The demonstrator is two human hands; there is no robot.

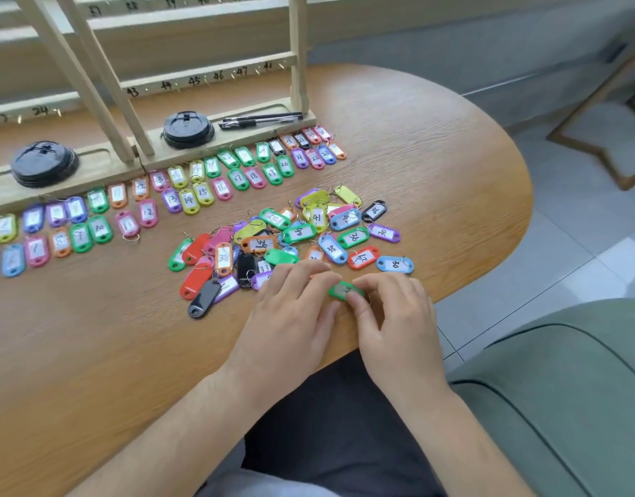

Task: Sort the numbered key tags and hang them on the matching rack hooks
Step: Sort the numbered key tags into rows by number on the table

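A green key tag point(343, 290) lies near the table's front edge between my two hands. My right hand point(391, 310) pinches its right end with thumb and fingers. My left hand point(291, 310) touches its left end, fingers nearly straight. Behind them sits a loose pile of coloured numbered tags point(291, 238). Two sorted rows of tags point(172, 190) run along the foot of the wooden rack point(208, 75), whose rails carry handwritten numbers and small hooks. No tag hangs on the visible hooks.
Two stacks of black lids point(43, 166) point(188, 129) and two black pens point(260, 120) lie on the rack's base. The wooden table point(93, 335) has a rounded right end. A green cushioned seat point(577, 389) is at the lower right.
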